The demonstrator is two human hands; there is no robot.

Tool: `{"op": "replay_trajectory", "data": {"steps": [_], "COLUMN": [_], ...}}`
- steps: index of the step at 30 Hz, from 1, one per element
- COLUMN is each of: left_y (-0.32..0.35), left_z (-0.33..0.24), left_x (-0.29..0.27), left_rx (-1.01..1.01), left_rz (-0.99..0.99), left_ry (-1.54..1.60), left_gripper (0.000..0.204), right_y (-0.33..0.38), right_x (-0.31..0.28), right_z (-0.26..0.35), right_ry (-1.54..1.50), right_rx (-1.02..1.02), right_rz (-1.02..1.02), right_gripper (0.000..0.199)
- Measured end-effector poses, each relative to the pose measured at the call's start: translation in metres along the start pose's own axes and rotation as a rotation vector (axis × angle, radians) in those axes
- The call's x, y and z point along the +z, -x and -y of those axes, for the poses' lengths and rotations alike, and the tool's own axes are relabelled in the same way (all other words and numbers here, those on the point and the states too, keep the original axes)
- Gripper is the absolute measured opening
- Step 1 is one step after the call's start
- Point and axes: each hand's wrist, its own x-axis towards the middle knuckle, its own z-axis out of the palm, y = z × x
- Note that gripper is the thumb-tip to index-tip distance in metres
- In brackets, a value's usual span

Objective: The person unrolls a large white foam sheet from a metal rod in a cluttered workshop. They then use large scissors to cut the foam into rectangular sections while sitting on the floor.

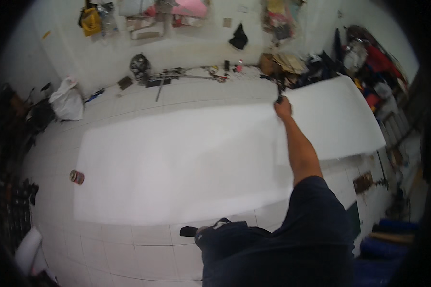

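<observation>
White floor tiles (129,248) ran under everything, with a cluttered white wall beyond. At the far left a tied white plastic bag (67,100) slumped near the wall, and a small round red tape roll (76,177) sat on the tiles just beside the left edge of the large white sheet (177,162) spread flat on the floor. Tools and dark odds and ends (177,75) lay strewn along the foot of the wall behind it.

Nearer the middle, low in view, my left hand (201,233) was mostly hidden by my dark clothing; I could not tell whether it was clenched or loose, though a small dark object (188,231) showed just beside it.

Further right, my right hand (283,107) was stretched out to the far edge of the sheet, clenched round a slim dark tool (279,93) whose kind I could not make out. It stood where the big sheet met a second white sheet (340,115) that angled away to the right, overlapping or butting against it.

I judged the step in hand to be working along that line between the two sheets, starting at the far end. The next move would call for a steady, straight pull back toward my body with the sheet kept from shifting.
</observation>
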Motion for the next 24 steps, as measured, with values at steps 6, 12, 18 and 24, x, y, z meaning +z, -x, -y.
{"op": "replay_trajectory", "data": {"steps": [6,12,18,24], "left_y": [-0.184,-0.354,-0.522,-0.685], "left_z": [0.005,0.053,0.096,0.126], "left_x": [-0.118,-0.263,-0.429,-0.600], "left_rx": [-0.057,-0.100,-0.148,-0.192], "left_rz": [0.064,0.028,-0.038,-0.071], "left_ry": [0.011,0.067,0.103,0.113], "left_gripper": [0.024,0.022,0.021,0.019], "right_y": [0.121,0.240,0.365,0.466], "right_x": [0.040,0.107,0.143,0.194], "right_z": [0.184,0.325,0.436,0.590], "right_ry": [0.060,-0.010,-0.091,-0.313], "right_rx": [0.056,-0.024,0.092,0.045], "right_rz": [0.046,0.049,0.021,0.076], "right_gripper": [0.032,0.038,0.036,0.035]}}
